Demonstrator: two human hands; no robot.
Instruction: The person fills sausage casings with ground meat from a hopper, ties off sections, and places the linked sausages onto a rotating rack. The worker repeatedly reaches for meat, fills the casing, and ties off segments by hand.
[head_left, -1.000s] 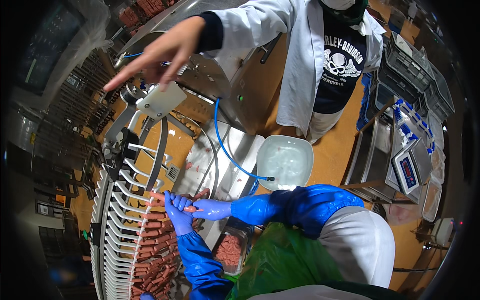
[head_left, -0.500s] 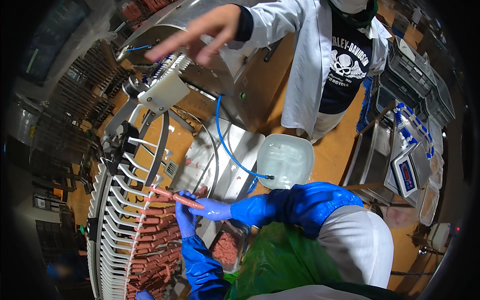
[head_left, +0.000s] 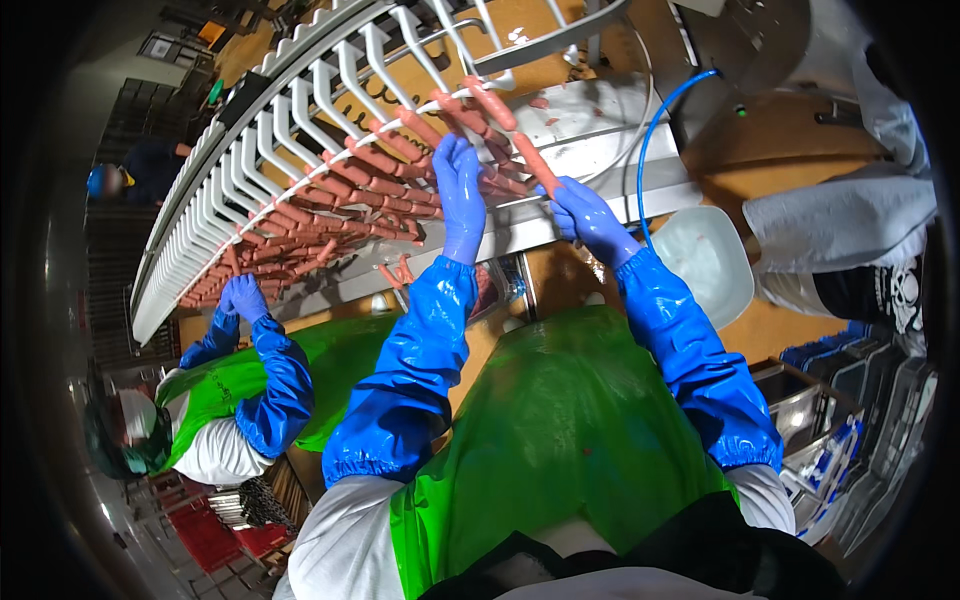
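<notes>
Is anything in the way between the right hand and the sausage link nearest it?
Nothing visible: the right hand holds the near end of the sausage link; the left hand is off to the left, not between them.

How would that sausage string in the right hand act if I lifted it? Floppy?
The sausage string would probably flop at its narrow joins, since it bends between two links. Each link may be fairly firm, as the one in the gloved right hand looks nearly straight. It might be slippery: that hand looks shiny.
</notes>
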